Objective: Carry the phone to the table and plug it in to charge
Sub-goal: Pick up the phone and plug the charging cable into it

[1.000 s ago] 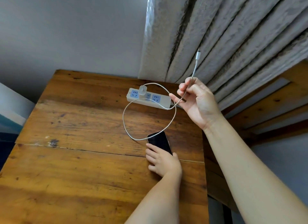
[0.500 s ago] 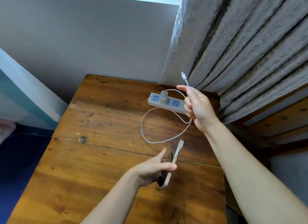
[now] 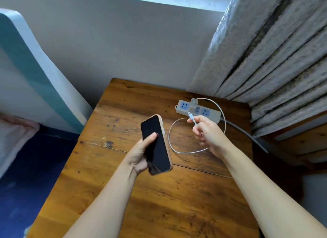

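My left hand (image 3: 139, 154) holds the phone (image 3: 156, 145) above the wooden table (image 3: 159, 202), its dark screen facing up and my thumb resting on the glass. It has a tan case. My right hand (image 3: 207, 133) pinches the white charging cable (image 3: 177, 150) just behind its plug end (image 3: 190, 116), which points up and left, a short gap to the right of the phone. The cable loops over the table back to a white charger (image 3: 194, 103) plugged into the power strip (image 3: 198, 111).
The power strip lies at the table's far right, under a grey curtain (image 3: 265, 51). A grey cord (image 3: 247, 135) runs off the right edge. A white and teal panel (image 3: 31, 69) leans left of the table, above a dark blue floor (image 3: 26, 184).
My left hand has lifted the phone off the table and turned it screen up. My right hand has lowered the cable's plug end from up by the curtain to beside the phone.
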Demonstrator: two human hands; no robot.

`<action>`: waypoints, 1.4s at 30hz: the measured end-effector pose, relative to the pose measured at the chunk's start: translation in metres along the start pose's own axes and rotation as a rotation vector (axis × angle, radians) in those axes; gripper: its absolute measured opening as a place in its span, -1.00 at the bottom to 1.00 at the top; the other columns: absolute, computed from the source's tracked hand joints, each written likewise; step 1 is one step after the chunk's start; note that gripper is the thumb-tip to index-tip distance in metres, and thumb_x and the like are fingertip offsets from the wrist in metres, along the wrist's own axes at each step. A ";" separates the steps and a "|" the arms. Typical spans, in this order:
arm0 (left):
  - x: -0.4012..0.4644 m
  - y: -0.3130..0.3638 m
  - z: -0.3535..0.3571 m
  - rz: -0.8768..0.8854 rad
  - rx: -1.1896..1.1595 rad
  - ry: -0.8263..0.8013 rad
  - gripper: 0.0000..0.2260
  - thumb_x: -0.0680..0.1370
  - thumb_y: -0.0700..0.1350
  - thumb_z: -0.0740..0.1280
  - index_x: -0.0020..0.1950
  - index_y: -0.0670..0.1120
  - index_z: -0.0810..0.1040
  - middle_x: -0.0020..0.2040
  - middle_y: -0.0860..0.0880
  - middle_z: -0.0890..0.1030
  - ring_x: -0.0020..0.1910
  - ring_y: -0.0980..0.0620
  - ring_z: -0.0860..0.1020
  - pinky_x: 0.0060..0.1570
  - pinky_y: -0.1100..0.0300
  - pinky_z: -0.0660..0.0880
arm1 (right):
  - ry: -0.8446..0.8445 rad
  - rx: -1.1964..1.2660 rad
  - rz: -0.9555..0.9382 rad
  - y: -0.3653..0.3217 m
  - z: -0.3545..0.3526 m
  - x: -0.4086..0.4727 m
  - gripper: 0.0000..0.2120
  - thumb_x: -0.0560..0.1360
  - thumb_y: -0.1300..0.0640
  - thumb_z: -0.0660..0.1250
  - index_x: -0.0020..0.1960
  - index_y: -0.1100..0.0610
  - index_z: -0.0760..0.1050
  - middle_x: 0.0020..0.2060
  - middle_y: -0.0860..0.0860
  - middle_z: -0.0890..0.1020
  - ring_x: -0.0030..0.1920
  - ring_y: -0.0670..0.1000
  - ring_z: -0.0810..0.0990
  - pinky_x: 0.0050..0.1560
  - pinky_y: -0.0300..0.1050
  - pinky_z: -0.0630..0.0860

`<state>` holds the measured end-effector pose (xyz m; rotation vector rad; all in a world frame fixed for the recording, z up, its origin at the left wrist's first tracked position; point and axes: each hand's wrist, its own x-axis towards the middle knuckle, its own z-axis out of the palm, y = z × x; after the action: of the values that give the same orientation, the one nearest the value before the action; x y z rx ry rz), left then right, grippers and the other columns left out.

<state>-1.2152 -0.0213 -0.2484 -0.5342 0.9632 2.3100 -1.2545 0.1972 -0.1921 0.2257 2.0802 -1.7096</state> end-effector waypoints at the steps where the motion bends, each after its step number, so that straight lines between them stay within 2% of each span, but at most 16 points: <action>1: 0.001 0.004 0.001 0.010 -0.041 -0.013 -0.66 0.32 -0.08 0.51 0.04 -0.15 0.60 -0.17 -0.07 0.70 -0.21 0.01 0.66 -0.24 0.11 0.62 | -0.006 -0.021 -0.031 0.002 0.003 -0.005 -0.70 0.55 0.22 0.03 0.04 0.04 0.51 -0.50 -0.09 0.37 -0.54 -0.14 0.25 -0.58 -0.31 0.20; 4: 0.006 0.015 0.004 0.054 -0.113 -0.065 -0.50 0.20 -0.01 0.61 0.08 -0.13 0.63 -0.16 -0.06 0.69 -0.19 0.02 0.65 -0.17 0.08 0.62 | -0.055 -0.108 -0.171 0.004 0.015 -0.023 -0.72 0.61 0.00 0.08 -0.03 -0.04 0.57 -0.54 -0.13 0.37 -0.52 -0.18 0.33 -0.49 -0.40 0.29; 7: 0.011 0.021 0.004 0.125 -0.221 -0.101 -0.49 0.28 -0.01 0.56 0.19 -0.09 0.59 -0.04 -0.04 0.68 -0.08 0.01 0.64 0.06 -0.08 0.57 | -0.238 -0.159 -0.153 0.007 0.028 -0.037 -0.70 0.60 -0.07 0.07 -0.02 -0.01 0.56 -0.59 -0.14 0.37 -0.55 -0.20 0.34 -0.48 -0.46 0.31; 9: 0.012 0.024 0.005 0.139 -0.306 -0.140 -0.56 0.41 -0.03 0.45 0.26 -0.11 0.54 0.08 -0.07 0.67 0.05 -0.04 0.63 0.10 -0.12 0.55 | -0.317 -0.181 -0.102 0.011 0.036 -0.041 -0.69 0.60 -0.10 0.03 -0.02 -0.02 0.51 -0.56 -0.12 0.34 -0.53 -0.17 0.30 -0.47 -0.40 0.31; 12: 0.013 0.029 0.003 0.142 -0.382 -0.203 -0.71 0.53 -0.07 0.30 0.20 -0.15 0.59 0.20 -0.13 0.61 0.20 -0.11 0.56 0.18 -0.14 0.50 | -0.339 -0.178 -0.077 0.015 0.046 -0.042 -0.72 0.60 -0.07 0.04 -0.05 0.00 0.48 -0.51 -0.11 0.40 -0.49 -0.16 0.34 -0.44 -0.36 0.33; 17: 0.015 0.031 -0.002 0.148 -0.342 -0.136 -0.74 0.50 -0.03 0.33 0.09 -0.12 0.66 0.12 -0.12 0.66 0.11 -0.16 0.61 -0.03 -0.10 0.60 | -0.403 -0.028 -0.010 0.015 0.061 -0.042 -0.76 0.61 -0.01 0.08 0.05 -0.07 0.52 -0.37 -0.04 0.61 -0.45 -0.12 0.47 -0.45 -0.38 0.37; 19: 0.016 0.030 -0.003 0.154 -0.348 -0.127 -0.72 0.51 0.03 0.31 0.04 -0.12 0.67 0.07 -0.12 0.68 0.05 -0.14 0.64 -0.06 -0.10 0.60 | -0.413 0.012 0.000 0.016 0.068 -0.041 -0.75 0.61 -0.03 0.09 0.11 -0.02 0.51 -0.35 -0.03 0.64 -0.47 -0.11 0.47 -0.47 -0.39 0.35; 21: 0.015 0.029 -0.003 0.156 -0.373 -0.102 -0.64 0.47 0.10 0.33 0.11 -0.13 0.64 0.05 -0.14 0.68 0.04 -0.16 0.64 -0.09 -0.13 0.60 | -0.414 0.040 0.024 0.016 0.072 -0.040 -0.72 0.60 -0.05 0.09 0.16 0.03 0.48 -0.36 -0.03 0.64 -0.50 -0.11 0.46 -0.50 -0.39 0.33; 23: 0.016 0.028 -0.004 0.164 -0.389 -0.061 -0.49 0.38 0.15 0.40 0.22 -0.10 0.50 0.05 -0.15 0.68 0.04 -0.17 0.64 -0.11 -0.15 0.60 | -0.413 0.056 0.053 0.017 0.074 -0.040 -0.71 0.61 -0.04 0.08 0.16 0.07 0.48 -0.37 -0.03 0.63 -0.52 -0.11 0.45 -0.52 -0.40 0.32; 25: 0.019 0.028 -0.005 0.149 -0.376 -0.026 -0.38 0.34 0.26 0.38 0.26 -0.09 0.46 0.05 -0.14 0.68 0.04 -0.15 0.64 -0.07 -0.16 0.60 | -0.407 0.061 0.067 0.019 0.077 -0.039 -0.72 0.61 -0.03 0.08 0.12 0.09 0.48 -0.38 -0.03 0.63 -0.53 -0.11 0.44 -0.53 -0.39 0.31; 29: 0.021 0.031 -0.009 0.073 -0.401 -0.046 -0.29 0.40 0.45 0.09 0.09 -0.12 0.65 0.06 -0.16 0.67 0.06 -0.17 0.63 0.06 -0.21 0.55 | -0.393 0.113 0.077 0.024 0.083 -0.040 -0.75 0.62 0.00 0.05 -0.07 0.07 0.44 -0.35 0.01 0.64 -0.54 -0.09 0.44 -0.52 -0.33 0.28; 33: 0.023 0.035 -0.007 0.088 -0.396 -0.089 -0.32 0.45 0.39 0.11 0.32 -0.09 0.47 0.19 -0.16 0.59 0.16 -0.18 0.56 0.24 -0.26 0.39 | -0.351 0.153 0.091 0.028 0.090 -0.040 -0.72 0.62 0.01 0.05 0.04 0.16 0.45 -0.30 0.02 0.67 -0.51 -0.09 0.49 -0.50 -0.33 0.33; 35: 0.026 0.039 -0.004 0.108 -0.349 -0.105 -0.33 0.45 0.38 0.11 0.29 -0.09 0.50 0.13 -0.14 0.63 0.08 -0.15 0.60 0.19 -0.22 0.43 | -0.334 0.171 0.081 0.028 0.092 -0.039 -0.71 0.62 0.02 0.06 0.05 0.15 0.49 -0.28 0.03 0.68 -0.48 -0.09 0.52 -0.48 -0.32 0.36; 38: 0.029 0.045 -0.003 0.101 -0.270 -0.113 -0.30 0.44 0.43 0.05 0.13 -0.10 0.62 0.01 -0.12 0.68 -0.04 -0.13 0.65 0.06 -0.15 0.53 | -0.311 0.179 0.052 0.027 0.097 -0.038 -0.71 0.62 0.03 0.06 0.00 0.15 0.50 -0.28 0.01 0.70 -0.45 -0.09 0.54 -0.45 -0.32 0.40; 42: 0.030 0.048 -0.001 0.122 -0.219 -0.094 -0.29 0.43 0.44 0.02 0.09 -0.09 0.64 -0.02 -0.12 0.69 -0.07 -0.12 0.66 0.01 -0.13 0.58 | -0.276 0.168 0.018 0.028 0.102 -0.038 -0.72 0.62 0.03 0.06 -0.01 0.12 0.50 -0.27 -0.01 0.71 -0.37 -0.09 0.60 -0.37 -0.32 0.46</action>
<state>-1.2681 -0.0393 -0.2413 -0.4604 0.7205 2.5436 -1.1862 0.1105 -0.2150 0.0538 1.7351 -1.7936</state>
